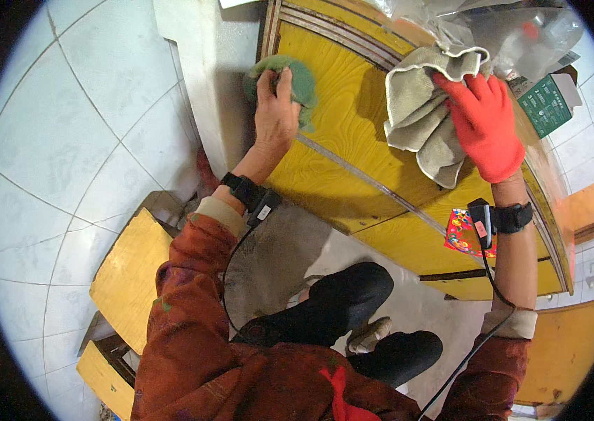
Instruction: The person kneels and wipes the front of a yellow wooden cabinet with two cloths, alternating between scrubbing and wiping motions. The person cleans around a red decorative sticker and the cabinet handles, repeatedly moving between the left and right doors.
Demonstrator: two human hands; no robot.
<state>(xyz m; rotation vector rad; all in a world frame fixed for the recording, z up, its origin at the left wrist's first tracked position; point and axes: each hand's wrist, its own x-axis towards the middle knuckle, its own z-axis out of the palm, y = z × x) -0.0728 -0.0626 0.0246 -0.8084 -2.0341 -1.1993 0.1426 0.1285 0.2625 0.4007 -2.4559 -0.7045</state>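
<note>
We wear rust-red sleeves with beige cuffs; black wristbands with cabled sensors; our right hand (485,126) wears an orange-red glove; our left hand (275,116) is bare.

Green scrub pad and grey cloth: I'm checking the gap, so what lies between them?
In the head view, only bare yellow wooden panel lies between the green scrub pad and the grey cloth.

scrub pad (298,78): green
cloth (420,116): dull beige-grey
glove (485,126): bright red-orange, on the right hand
left hand (276,112): bare
table (353,161): yellow wood with grain lines, dark metal strips
sticker (460,234): red with many-coloured print
box (548,105): dark green
sleeves (199,259): rust red, tan cuffs
wrist straps (241,188): black
floor tiles (51,140): pale white, grey joints
</note>
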